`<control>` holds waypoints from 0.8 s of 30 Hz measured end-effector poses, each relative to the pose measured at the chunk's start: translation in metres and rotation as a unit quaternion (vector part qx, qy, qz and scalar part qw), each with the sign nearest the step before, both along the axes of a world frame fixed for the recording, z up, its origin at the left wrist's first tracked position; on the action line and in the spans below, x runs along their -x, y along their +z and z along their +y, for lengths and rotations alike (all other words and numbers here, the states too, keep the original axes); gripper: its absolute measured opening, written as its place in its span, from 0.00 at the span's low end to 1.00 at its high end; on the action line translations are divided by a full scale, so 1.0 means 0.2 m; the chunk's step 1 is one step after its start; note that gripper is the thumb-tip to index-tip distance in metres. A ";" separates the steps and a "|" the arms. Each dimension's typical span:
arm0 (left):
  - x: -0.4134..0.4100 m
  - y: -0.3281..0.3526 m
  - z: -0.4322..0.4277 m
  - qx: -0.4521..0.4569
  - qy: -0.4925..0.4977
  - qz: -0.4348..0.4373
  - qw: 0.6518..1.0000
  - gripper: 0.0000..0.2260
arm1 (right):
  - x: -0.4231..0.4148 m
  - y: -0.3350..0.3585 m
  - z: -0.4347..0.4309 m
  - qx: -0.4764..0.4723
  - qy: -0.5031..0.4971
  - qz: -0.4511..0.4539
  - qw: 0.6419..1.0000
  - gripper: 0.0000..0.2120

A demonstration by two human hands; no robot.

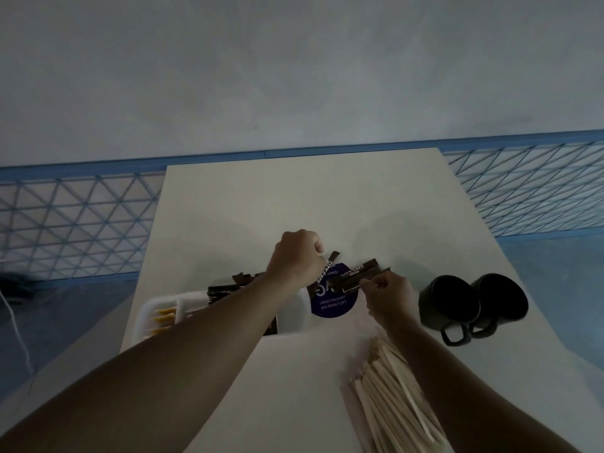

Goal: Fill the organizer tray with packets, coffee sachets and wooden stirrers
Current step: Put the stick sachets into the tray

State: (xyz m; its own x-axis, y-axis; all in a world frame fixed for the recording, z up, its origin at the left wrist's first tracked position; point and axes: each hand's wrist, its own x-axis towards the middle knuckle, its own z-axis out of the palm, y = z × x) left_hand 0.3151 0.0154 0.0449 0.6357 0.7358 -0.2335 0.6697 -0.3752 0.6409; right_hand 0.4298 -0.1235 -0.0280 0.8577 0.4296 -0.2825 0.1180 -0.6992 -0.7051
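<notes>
A white organizer tray (148,317) lies on the table, partly hidden under my left forearm. Yellow packets (163,317) sit in its left compartment and dark brown sachets (225,291) in the middle one. My left hand (295,258) is curled above the tray's right end and pinches a dark sachet (322,274). My right hand (387,297) grips a bundle of brown sachets (358,276) by one end. A heap of wooden stirrers (392,403) lies on the table at the lower right, partly under my right forearm.
A round dark blue sticker or coaster (333,304) lies on the white table (310,204) just right of the tray. Two dark mugs (470,305) stand at the right. A blue lattice rail (75,223) runs behind the table on both sides.
</notes>
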 end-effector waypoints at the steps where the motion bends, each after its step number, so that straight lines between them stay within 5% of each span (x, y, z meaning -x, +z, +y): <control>1: -0.04 -0.02 -0.01 0.000 -0.007 0.017 1.000 0.06 | -0.02 -0.01 0.00 0.009 -0.009 0.006 1.000 0.10; 10: -0.22 -0.17 -0.05 0.018 -0.032 0.184 0.982 0.07 | -0.10 -0.09 0.06 0.035 -0.040 0.025 0.998 0.18; 16: -0.30 -0.27 -0.05 0.016 -0.043 0.196 0.979 0.21 | -0.13 -0.13 0.09 0.041 -0.045 0.019 0.998 0.13; 21: -0.36 -0.31 -0.07 -0.023 -0.044 0.163 0.985 0.02 | -0.17 -0.13 0.10 0.059 -0.035 0.009 0.998 0.11; 24: -0.40 -0.33 -0.09 -0.035 -0.050 0.142 0.988 0.04 | -0.18 -0.12 0.09 0.055 -0.028 0.014 0.998 0.10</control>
